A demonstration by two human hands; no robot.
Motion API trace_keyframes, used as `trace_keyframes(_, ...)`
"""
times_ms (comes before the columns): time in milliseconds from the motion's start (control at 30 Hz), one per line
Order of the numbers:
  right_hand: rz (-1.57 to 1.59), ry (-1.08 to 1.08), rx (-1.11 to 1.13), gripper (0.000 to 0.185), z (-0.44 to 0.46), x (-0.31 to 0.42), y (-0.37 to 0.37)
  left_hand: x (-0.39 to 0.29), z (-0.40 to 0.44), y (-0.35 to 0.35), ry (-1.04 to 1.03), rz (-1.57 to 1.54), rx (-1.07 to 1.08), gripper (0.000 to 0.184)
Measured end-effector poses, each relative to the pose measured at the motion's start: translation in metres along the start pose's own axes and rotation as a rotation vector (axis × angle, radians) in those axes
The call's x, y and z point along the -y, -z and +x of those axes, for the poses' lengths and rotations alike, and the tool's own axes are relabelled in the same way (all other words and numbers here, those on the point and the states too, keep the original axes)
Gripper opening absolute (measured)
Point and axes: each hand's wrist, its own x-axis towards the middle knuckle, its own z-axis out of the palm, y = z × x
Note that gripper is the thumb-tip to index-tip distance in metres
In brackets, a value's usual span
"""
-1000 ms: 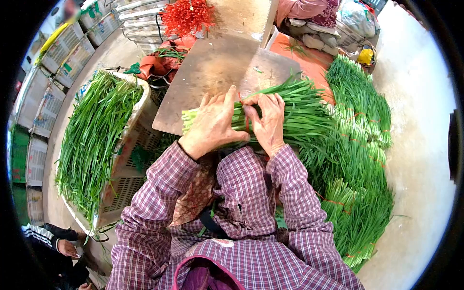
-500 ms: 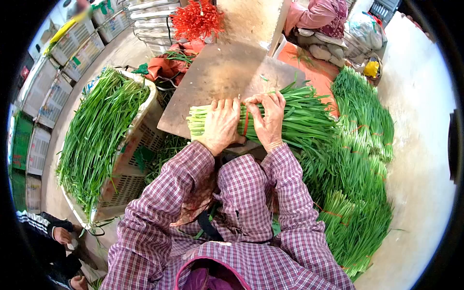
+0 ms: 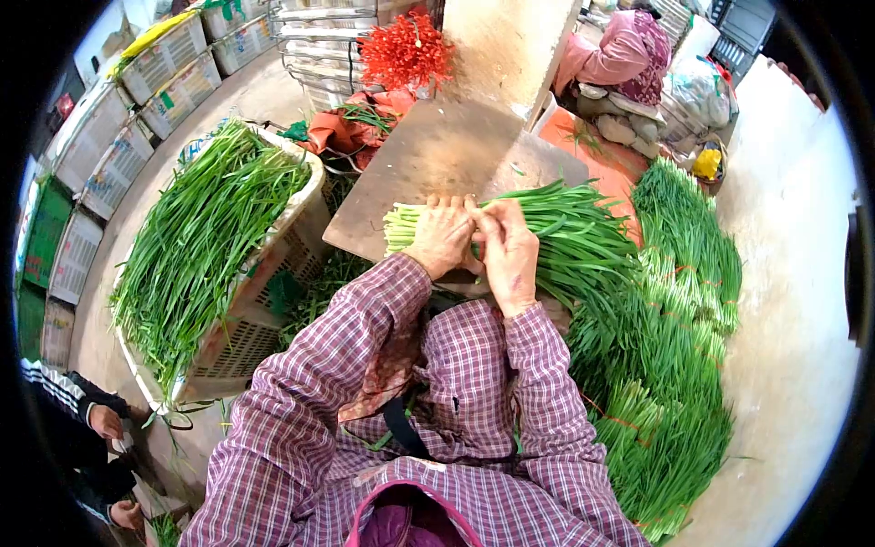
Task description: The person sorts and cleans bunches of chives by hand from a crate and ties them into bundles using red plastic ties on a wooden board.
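On the brown board [image 3: 401, 173] lies a bundle of green stalks [image 3: 574, 223], pale cut ends to the left and leaves to the right. My left hand [image 3: 445, 235] is wrapped over the bundle near its pale end. Right beside it, my right hand [image 3: 507, 248] pinches at the middle of the bundle, fingers closed on the stalks. The two hands touch or nearly touch. They hide the red band seen there in the earlier frames.
A white crate [image 3: 314, 196] heaped with loose green leaves stands at the left. Tied green bundles [image 3: 674, 401] are piled at the right, beside a pale wall [image 3: 788, 255]. Red ties [image 3: 406, 50] hang beyond the board. Another person's hand [image 3: 106, 422] shows at lower left.
The view has shifted, so the board and bundle appear farther right. My hands have come together over the middle of the bundle, covering the red band.
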Motion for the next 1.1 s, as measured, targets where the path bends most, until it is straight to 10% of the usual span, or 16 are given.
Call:
trace_keyframes(167,0.58,-0.219,-0.092,0.004,0.008,-0.015,0.005,0.007,-0.015,0.056,-0.031,0.022,-0.016,0.123)
trace_keyframes(267,0.626,-0.204,-0.018,0.005,0.011,-0.009,0.019,0.054,-0.037,0.101,-0.026,-0.409,-0.471,0.07)
trace_keyframes(400,0.79,-0.175,0.136,0.005,0.017,0.017,0.02,0.103,-0.105,0.091,0.601,-1.425,-0.599,0.03)
trace_keyframes(533,1.064,-0.165,0.339,0.008,0.022,0.063,0.002,0.089,-0.17,0.063,0.83,-2.055,-0.195,0.059)
trace_keyframes(600,1.162,-0.209,0.417,0.008,0.023,0.085,-0.013,0.076,-0.172,0.017,0.175,-2.639,0.444,0.074)
trace_keyframes(867,0.559,-0.139,0.935,0.008,0.0,0.15,-0.007,0.075,-0.111,0.064,0.044,-2.665,-0.006,0.075)
trace_keyframes(933,0.377,-0.194,0.839,0.004,0.0,0.14,0.0,0.098,-0.1,0.056,0.059,-2.815,-0.037,0.08)
trace_keyframes(967,0.521,-0.267,0.769,0.004,0.004,0.124,0.002,0.11,-0.085,0.059,0.387,-2.632,-0.263,0.078)
trace_keyframes(1100,0.634,-0.281,0.512,0.013,0.048,0.084,0.005,0.114,-0.029,0.127,0.268,-2.069,-0.432,0.061)
